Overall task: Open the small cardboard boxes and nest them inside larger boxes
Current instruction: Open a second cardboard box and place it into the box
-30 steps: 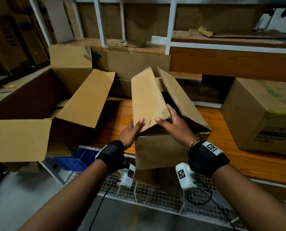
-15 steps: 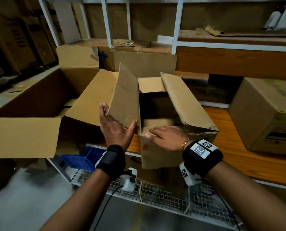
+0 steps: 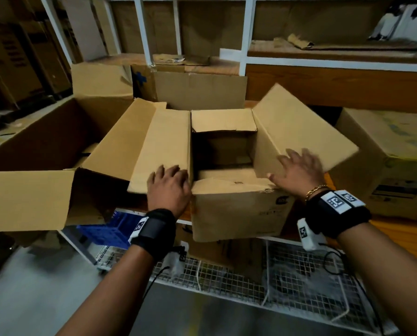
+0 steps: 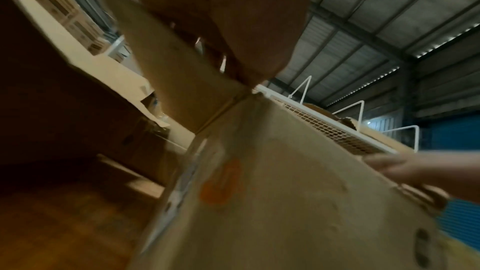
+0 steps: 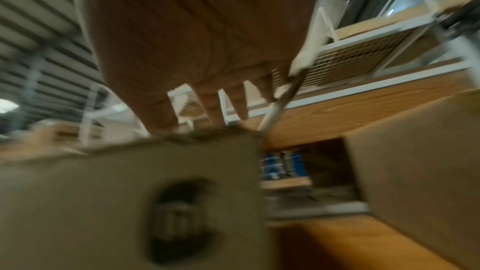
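A: Head view: the small box (image 3: 236,209) sits on the wooden shelf (image 3: 396,229), beside the large open box (image 3: 32,151). Left hand (image 3: 168,187) presses its left flap (image 3: 161,151) flat, fingers straight.

B: And the right hand (image 3: 299,170)?

A: Spread open, blurred, pushing the right flap (image 3: 299,132) outward. I'd crease both flaps fully down, then fold back the inner ones, so nothing catches while nesting.

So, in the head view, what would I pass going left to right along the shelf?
Big open box → left hand → small open box → right hand → closed box.
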A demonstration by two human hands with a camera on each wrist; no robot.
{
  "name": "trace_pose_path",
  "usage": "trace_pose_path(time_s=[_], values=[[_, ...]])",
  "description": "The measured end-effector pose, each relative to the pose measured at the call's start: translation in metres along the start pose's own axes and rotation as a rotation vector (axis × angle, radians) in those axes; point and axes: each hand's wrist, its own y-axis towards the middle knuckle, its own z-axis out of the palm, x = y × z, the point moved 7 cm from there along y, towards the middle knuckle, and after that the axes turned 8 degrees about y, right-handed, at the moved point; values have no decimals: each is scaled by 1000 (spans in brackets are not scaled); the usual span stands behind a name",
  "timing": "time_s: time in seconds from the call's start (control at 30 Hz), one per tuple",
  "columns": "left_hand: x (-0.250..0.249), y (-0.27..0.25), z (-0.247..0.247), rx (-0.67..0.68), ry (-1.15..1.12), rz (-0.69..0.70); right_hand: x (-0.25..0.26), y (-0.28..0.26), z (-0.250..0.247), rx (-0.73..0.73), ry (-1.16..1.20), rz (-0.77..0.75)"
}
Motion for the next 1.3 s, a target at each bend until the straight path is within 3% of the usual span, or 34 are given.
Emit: trace_pose_path(time_s=[0.1, 0.17, 0.23, 0.37, 0.47, 0.53, 0.7, 0.9, 0.97, 1.03, 1.13, 1.23, 1.3], values=[[-18, 5, 20, 223, 7, 17, -41, 0, 30, 155, 281, 141], [-23, 5, 31, 317, -35, 21, -49, -6, 45, 187, 569, 154], [-24, 6, 37, 383, -126, 21, -53, -6, 52, 184, 663, 161], [-27, 10, 35, 436, -104, 30, -52, 0, 50, 234, 498, 176], [-31, 12, 32, 472, -36, 29, -29, 8, 32, 189, 152, -37], [-30, 12, 31, 481, -39, 26, -11, 11, 31, 267, 32, -117], [-27, 5, 35, 436, -127, -13, 34, 15, 41, 561, -54, -46], [-26, 3, 36, 366, -157, -5, 89, 45, 68, 700, 129, -106], [-24, 3, 39, 372, -189, -19, 97, 51, 63, 608, 141, -121], [-21, 3, 41, 354, -269, -37, 101, 58, 40, 359, 167, -154], [-21, 3, 34, 335, -477, -82, 88, 60, -9, 33, 388, -131], [-16, 10, 45, 414, -786, -162, 77, 51, -63, -87, 457, -168], [-11, 16, 53, 471, -1055, -226, 71, 33, -96, -45, 425, -200]])
